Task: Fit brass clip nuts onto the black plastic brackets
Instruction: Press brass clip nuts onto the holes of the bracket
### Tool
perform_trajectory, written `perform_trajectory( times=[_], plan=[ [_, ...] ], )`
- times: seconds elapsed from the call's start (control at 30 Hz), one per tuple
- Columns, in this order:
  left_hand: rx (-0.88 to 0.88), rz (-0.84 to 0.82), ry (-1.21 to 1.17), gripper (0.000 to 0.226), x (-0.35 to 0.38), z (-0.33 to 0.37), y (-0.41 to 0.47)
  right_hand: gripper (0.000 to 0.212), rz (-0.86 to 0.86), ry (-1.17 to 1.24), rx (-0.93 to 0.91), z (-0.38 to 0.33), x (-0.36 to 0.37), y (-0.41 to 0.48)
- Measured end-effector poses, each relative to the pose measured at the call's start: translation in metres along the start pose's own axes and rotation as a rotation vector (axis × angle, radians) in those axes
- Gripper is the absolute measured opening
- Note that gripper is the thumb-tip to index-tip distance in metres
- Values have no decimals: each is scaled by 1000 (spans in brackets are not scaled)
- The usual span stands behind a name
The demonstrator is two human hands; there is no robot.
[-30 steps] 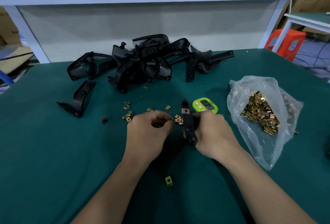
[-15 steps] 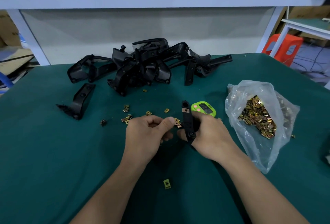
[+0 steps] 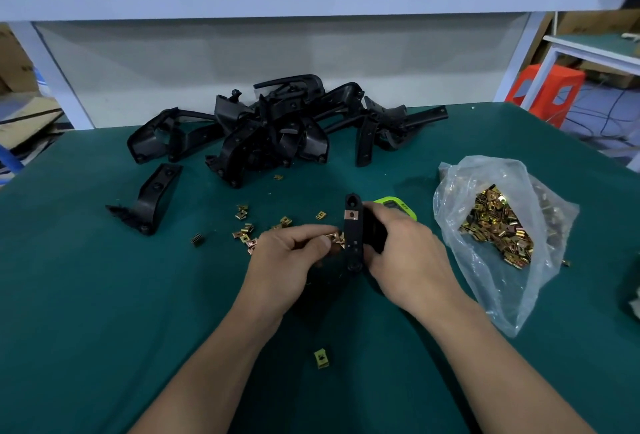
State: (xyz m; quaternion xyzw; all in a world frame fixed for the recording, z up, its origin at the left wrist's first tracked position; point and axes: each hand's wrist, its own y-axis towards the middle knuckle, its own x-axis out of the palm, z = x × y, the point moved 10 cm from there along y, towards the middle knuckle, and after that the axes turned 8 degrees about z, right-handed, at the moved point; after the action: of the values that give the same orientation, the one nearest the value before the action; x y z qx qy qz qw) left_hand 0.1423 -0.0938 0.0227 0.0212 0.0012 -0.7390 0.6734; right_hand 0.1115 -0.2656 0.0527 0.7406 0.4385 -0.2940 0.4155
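Several clip nuts (image 3: 242,214) lie scattered between bracket pile (image 3: 277,132) and held bracket (image 3: 354,236).

The right hand (image 3: 412,260) grips a black bracket (image 3: 353,241); the left hand (image 3: 287,260) pinches a clip nut (image 3: 335,237) beside it.

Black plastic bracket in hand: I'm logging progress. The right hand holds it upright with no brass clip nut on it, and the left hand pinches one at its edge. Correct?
No. The head view shows one brass clip nut seated near the upper end of the black plastic bracket. The right hand holds it upright; the left hand pinches a second clip nut at its edge.
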Motion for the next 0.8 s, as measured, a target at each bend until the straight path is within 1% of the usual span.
perform_trajectory(
  times=[0.03, 0.17, 0.23, 0.43, 0.63, 0.8],
  plan=[
    [-7, -35, -1, 37, 3, 1, -1, 63, 9, 11, 7, 1, -2, 0],
    [-22, -118, 13, 15, 6, 0, -2, 67, 15, 37, 10, 3, -4, 2],
    [-26, -142, 31, 12, 4, -2, 0, 68, 11, 47, 10, 3, -4, 1],
    [-5, -192, 81, 15, 3, -5, 0, 70, -29, 63, -1, 2, 2, -1],
    [24, -163, 129, 11, 2, -2, 0, 71, -26, 31, -15, 3, 2, 1],
    [-1, -131, 99, 18, 1, -2, 0, 69, -18, 37, -1, 4, 1, 1]
  ],
)
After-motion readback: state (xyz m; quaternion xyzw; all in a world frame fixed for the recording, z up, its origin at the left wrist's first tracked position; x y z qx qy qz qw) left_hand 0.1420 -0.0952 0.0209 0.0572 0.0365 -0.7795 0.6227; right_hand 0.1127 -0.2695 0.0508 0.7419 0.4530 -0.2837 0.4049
